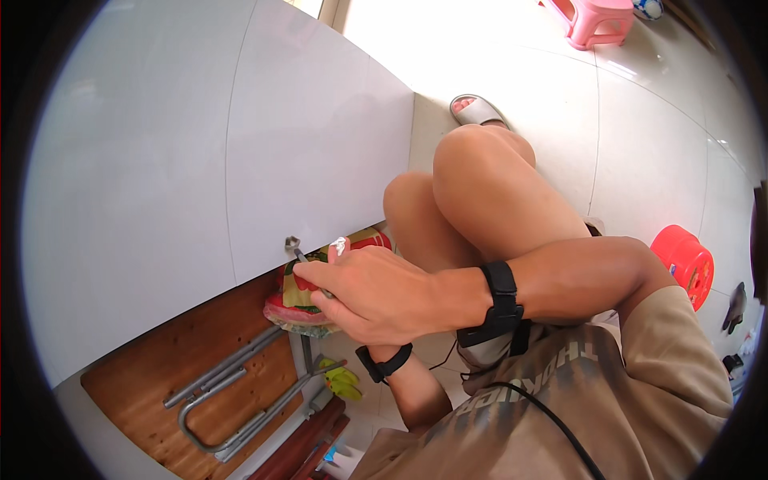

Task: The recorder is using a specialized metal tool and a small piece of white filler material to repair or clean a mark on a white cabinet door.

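Note:
My right hand (376, 292) is closed round a slim grey metal tool (301, 255). The tool's small head, shaped like a wrench end, meets the lower part of a large white panel (320, 136). A fingertip with a shiny whitish patch (339, 245) sticks up beside the right hand; whose hand it belongs to is unclear. My left forearm (420, 392), banded at the wrist, reaches up from below, and the left hand itself is hidden behind the right. A red, yellow and green patterned bundle (300, 312), partly in plastic, lies just behind my hands.
Below the panel is a wooden board (120, 392) with folded metal tube legs (196, 420). A yellow-green item (344, 382) lies near it. My bent knees (472, 160) are close to the panel. A red stool (684, 264) and a pink stool (598, 20) stand on the tiled floor (656, 152).

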The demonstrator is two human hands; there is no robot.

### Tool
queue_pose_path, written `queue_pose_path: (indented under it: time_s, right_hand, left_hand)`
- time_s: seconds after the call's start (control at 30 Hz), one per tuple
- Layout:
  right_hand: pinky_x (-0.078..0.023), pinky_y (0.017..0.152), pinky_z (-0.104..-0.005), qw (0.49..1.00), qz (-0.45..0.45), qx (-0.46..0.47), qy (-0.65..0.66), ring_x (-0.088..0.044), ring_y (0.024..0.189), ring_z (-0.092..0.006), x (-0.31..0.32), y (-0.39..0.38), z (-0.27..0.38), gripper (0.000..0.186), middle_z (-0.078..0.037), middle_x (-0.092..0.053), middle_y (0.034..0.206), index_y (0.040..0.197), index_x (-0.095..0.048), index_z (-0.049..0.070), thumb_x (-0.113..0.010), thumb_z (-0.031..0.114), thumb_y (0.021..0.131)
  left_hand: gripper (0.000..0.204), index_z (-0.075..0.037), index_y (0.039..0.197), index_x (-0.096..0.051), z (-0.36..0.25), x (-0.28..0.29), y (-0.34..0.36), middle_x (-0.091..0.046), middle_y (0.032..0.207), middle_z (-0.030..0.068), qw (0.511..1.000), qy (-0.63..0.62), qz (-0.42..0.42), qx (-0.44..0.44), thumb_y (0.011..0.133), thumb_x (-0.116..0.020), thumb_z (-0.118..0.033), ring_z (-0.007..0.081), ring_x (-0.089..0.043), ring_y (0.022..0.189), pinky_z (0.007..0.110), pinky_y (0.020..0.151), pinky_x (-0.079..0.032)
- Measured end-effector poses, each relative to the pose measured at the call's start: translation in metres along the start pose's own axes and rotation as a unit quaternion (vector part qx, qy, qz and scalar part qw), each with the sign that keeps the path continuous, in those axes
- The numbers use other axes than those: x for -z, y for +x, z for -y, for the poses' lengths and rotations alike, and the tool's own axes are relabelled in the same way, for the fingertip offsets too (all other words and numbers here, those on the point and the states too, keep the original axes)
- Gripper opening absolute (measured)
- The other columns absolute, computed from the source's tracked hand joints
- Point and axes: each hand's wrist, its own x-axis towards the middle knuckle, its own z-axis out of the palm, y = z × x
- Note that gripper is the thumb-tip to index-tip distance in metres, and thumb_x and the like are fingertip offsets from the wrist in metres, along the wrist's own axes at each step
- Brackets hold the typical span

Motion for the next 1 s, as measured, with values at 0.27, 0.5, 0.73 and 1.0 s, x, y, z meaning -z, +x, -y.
queue_pose_path:
  time_s: [0.27,0.5,0.73,1.0]
  right_hand:
    - [-0.051,0.065,-0.0520,0.999,0.013,0.003,0.045,-0.062,0.065,-0.0446,0.003,0.010,-0.001,0.023,-0.024,-0.064,0.070,0.099,-0.061,-0.004,-0.050,0.013,0.089]
    - [-0.053,0.066,-0.0478,0.998,-0.050,-0.004,0.043,-0.066,0.069,-0.0421,0.024,0.016,-0.006,0.035,-0.025,-0.066,0.075,0.115,-0.063,-0.007,-0.047,0.011,0.089]
    - [-0.053,0.064,-0.0445,0.998,-0.031,-0.047,0.024,-0.066,0.066,-0.0415,0.030,0.019,-0.005,0.036,-0.028,-0.065,0.076,0.117,-0.062,-0.009,-0.050,0.010,0.089]
    - [-0.054,0.065,-0.0430,0.997,-0.060,-0.032,0.037,-0.066,0.067,-0.0406,0.027,0.022,-0.006,0.035,-0.025,-0.067,0.077,0.118,-0.062,-0.007,-0.049,0.008,0.089]
  left_hand:
    - [0.053,0.007,0.144,-0.050,-0.002,0.010,-0.001,-0.066,0.130,0.0106,1.000,-0.018,0.002,0.016,0.096,-0.063,-0.009,0.0123,-0.066,0.099,0.024,0.082,-0.052]
    - [0.055,0.008,0.147,-0.046,-0.022,0.010,0.013,-0.065,0.132,0.0127,0.999,-0.031,-0.022,-0.004,0.096,-0.061,-0.009,0.0124,-0.066,0.097,0.023,0.078,-0.052]
    - [0.059,0.008,0.149,-0.041,-0.063,0.005,0.022,-0.066,0.130,0.0141,0.997,0.011,-0.040,-0.065,0.098,-0.064,-0.012,0.0205,-0.067,0.111,0.033,0.092,-0.055]
    - [0.053,0.014,0.147,-0.039,-0.039,-0.006,0.042,-0.067,0.126,0.0149,0.999,0.000,0.031,-0.026,0.101,-0.054,-0.008,0.0131,-0.065,0.092,0.027,0.077,-0.056]
